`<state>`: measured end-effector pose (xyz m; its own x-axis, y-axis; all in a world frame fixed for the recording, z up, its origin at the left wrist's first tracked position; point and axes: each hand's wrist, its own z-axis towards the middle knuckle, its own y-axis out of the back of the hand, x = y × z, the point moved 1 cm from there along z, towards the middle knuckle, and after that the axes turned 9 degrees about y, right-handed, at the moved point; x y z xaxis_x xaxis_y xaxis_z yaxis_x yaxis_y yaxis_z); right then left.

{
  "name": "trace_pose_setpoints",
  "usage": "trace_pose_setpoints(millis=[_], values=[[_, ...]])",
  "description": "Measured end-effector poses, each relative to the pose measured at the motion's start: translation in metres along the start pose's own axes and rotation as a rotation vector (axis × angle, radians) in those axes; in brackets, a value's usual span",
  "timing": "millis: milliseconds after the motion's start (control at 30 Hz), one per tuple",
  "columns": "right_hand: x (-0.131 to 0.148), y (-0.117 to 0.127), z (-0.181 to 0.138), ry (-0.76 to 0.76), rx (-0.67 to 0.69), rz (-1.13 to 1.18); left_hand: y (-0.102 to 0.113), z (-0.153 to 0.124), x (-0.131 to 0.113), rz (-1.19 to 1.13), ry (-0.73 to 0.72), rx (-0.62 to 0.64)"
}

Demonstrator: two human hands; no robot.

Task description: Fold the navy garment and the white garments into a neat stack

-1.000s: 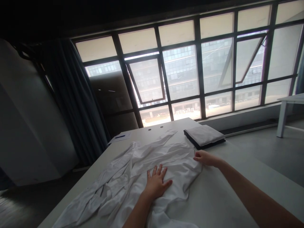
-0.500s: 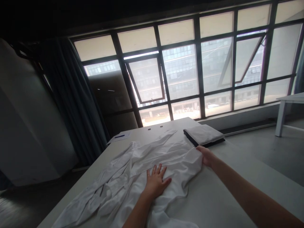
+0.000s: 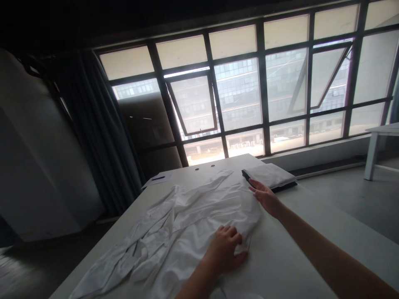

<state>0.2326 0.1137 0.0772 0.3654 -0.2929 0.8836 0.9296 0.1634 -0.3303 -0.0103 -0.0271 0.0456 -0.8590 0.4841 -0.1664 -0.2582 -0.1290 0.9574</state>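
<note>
A white shirt [image 3: 199, 216] lies spread and wrinkled across the white table [image 3: 280, 257], with a long sleeve stretching toward the far end. My left hand [image 3: 225, 249] is at the shirt's right edge. Its fingers are curled down onto the cloth, with a bit of fabric showing between fingers and thumb. Farther off, my right hand [image 3: 266, 198] rests by the shirt's far right corner, fingers extended and slightly apart. Just beyond it lies a folded white garment [image 3: 269, 174] on a black flat piece [image 3: 285, 187].
A paper sheet [image 3: 163, 178] with a blue pen [image 3: 158, 178] lies at the table's far left. Two round holes mark the far tabletop. Windows [image 3: 238, 91] run behind, a dark curtain [image 3: 99, 137] hangs left, and another white table [image 3: 383, 131] stands right.
My left hand slid right from lying flat on the shirt to its edge, and its fingers curled. My right hand let go of the shirt's edge, moved slightly away and its fingers straightened.
</note>
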Motion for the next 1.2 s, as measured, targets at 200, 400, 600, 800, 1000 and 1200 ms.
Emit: trace_pose_setpoints(millis=[200, 400, 600, 800, 1000, 1200], values=[[-0.009, 0.013, 0.003, -0.010, -0.022, -0.342, -0.018, 0.002, 0.008, -0.066, 0.042, 0.022], [0.000, -0.012, -0.011, 0.150, -0.037, -0.940, -0.023, 0.008, 0.031, -0.437, 0.401, -0.292], [-0.028, -0.077, -0.071, 0.328, 0.579, -1.140, -0.015, 0.005, 0.037, -0.539, 0.420, -0.409], [-0.034, -0.072, -0.070, 0.383, 0.458, -1.466, -0.010, -0.004, 0.020, -0.379, 0.106, -0.357], [0.029, -0.041, -0.036, 0.518, 0.223, -1.588, -0.007, -0.003, 0.018, -0.309, 0.031, -0.335], [0.095, -0.009, -0.016, 0.292, 0.291, -1.572, -0.003, -0.004, 0.022, -0.204, -0.089, -0.286]])
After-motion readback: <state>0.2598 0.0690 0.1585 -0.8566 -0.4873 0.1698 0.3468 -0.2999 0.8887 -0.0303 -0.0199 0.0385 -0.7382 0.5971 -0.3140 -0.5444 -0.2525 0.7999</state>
